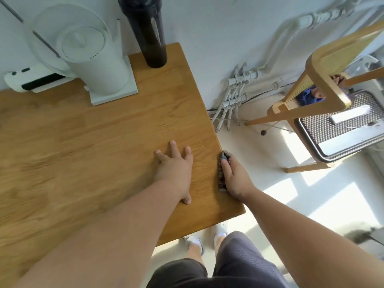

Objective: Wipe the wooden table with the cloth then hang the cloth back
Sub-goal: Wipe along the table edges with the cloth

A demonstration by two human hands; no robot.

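Pressing my left hand [174, 169] flat on the table [83, 142], I have its fingers straight and spread apart, holding nothing. My right hand [235, 176] is at the table's right edge, where it grips the one cloth [222, 173], a dark bunched strip lying along that edge. My thumb lies along the top of the cloth; my other fingers wrap over its outer side, and I cannot tell how they sit underneath.

I count two hands, one cloth and one table. At the far end of the table stand one white kettle [91, 57] on its square base and one tall black bottle [145, 32] just to its right, both against the wall. One white gadget [31, 81] lies to the left of the kettle.

On the floor to the right are a bundle of white pipes [234, 92], one wooden chair [324, 80] and one grey grilled appliance [342, 129] under it. My two white shoes [218, 231] show below the table's near corner.
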